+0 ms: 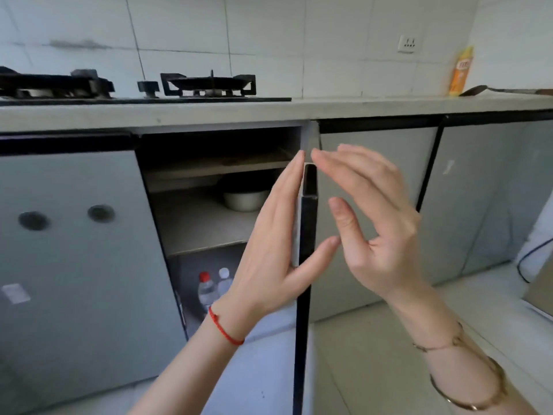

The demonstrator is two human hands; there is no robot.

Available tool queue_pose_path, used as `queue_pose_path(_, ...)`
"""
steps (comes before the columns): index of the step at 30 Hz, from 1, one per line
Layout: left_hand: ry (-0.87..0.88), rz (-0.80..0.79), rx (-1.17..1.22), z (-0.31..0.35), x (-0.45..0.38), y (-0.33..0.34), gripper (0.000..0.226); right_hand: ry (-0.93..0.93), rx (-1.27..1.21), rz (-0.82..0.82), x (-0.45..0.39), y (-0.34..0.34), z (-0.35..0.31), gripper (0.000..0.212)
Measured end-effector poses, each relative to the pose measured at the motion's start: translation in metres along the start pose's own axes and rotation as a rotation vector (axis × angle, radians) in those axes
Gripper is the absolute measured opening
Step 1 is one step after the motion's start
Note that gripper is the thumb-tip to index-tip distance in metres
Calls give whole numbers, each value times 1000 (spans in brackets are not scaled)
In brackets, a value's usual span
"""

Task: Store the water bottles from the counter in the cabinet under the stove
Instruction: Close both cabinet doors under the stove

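White tile backs the counter [389,107], with the stove [143,88] on its left part and the cabinet below standing open. We start with the bottles [214,287]: two of them, one red-capped and one white-capped, upright and touching on the cabinet floor, under the shelf [197,226] that carries a metal bowl [245,200]. We see no water bottle on the stretch of counter in view, so we judge the storing done and the closing of the door [308,223] to be what is left.

That door stands swung out toward us, seen edge-on, its long axis vertical, between our two hands. Our left hand [269,250] lies flat along the door's inner, cabinet-side face, fingers straight and pointing up toward the counter's front edge, thumb reaching across the door's edge; it grips nothing. Our right hand [377,223] hovers just beside the outer face, fingers spread and loosely curved, empty, and apparently not touching the door, though blur makes that uncertain.

The bottles lie below and to the left of the left hand, back inside the opening, clear of the door's swing as far as we can tell. The right hand sits on the side a closing push needs.
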State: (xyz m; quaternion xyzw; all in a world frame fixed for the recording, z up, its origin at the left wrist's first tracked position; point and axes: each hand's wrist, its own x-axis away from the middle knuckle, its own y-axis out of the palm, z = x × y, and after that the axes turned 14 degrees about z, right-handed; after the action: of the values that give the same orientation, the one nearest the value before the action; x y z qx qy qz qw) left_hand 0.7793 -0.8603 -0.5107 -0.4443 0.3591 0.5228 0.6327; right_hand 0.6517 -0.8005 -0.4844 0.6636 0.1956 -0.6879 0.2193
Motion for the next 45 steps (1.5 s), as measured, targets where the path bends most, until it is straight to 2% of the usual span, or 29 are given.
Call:
queue_pose_path(5,-103,80,-123,-11,29,-34,64,60,-131,-54,4,45,-13,39)
queue_pose_path(8,-142,134,-230,-24,46,-54,67,93,-167,-126,11,72,-21,44)
queue_pose_path(17,-212,196,-601,-81,69,-99,68,92,-50,-335,31,158,-22,58)
queue_pose_path(24,-215,251,-796,-136,59,-130,64,28,18,-400,33,220,-8,60)
queue_pose_path(28,-244,260,-854,-169,53,-141,64,-11,88,-394,37,254,3,60)
queue_pose_path(35,-298,348,-854,-201,41,-159,78,-44,170,-407,36,289,15,60)
queue_pose_path(40,-417,394,-851,-207,26,-161,90,-21,227,-439,32,303,19,63)
queue_pose_path(45,-472,355,-920,-220,13,-154,90,-3,288,-479,32,322,24,65)
